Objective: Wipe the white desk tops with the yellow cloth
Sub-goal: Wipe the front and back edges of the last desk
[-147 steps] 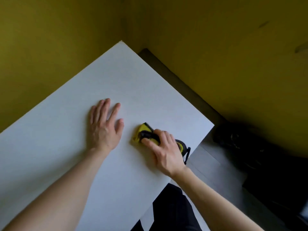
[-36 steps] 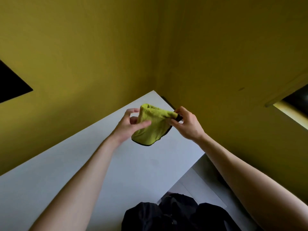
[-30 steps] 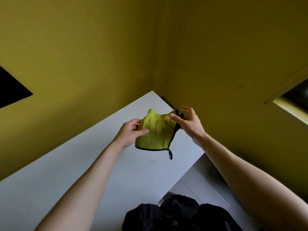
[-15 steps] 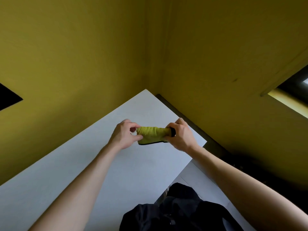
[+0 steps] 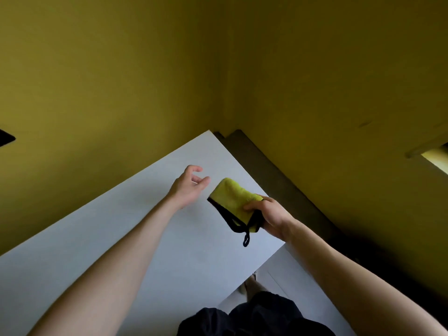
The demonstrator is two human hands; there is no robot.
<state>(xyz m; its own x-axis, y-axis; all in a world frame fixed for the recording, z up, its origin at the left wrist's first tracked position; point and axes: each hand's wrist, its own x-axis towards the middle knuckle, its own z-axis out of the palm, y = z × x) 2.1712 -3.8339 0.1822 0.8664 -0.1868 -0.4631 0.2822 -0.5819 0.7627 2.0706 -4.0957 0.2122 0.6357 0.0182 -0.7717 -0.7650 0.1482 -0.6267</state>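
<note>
Judging from how things lie, the wiping is taken to be paused rather than finished: the yellow cloth is held up over the far right part of the counter and appears lifted off it, not pressed down. No streaks, damp trails or dirt can be made out on the white top, so how much has been wiped cannot be told. The task speaks of several tops, and only this one is clearly shown. A paler surface lies lower at the near right, and whether it is another top or the floor cannot be told.

The grip of the right hand is closed round the near right end of the cloth, with the thumb laid across the upper face. The left hand is kept just left of the cloth, apart from it, its grip slack, the fingers loosely curled and nothing held.

The cloth is folded into a thick pad, plush and soft in pile, bound in black, with a small black loop hanging from its near corner. The counter is seen as flat, matt and sharp-cornered, set into a corner of smooth ochre walls
</note>
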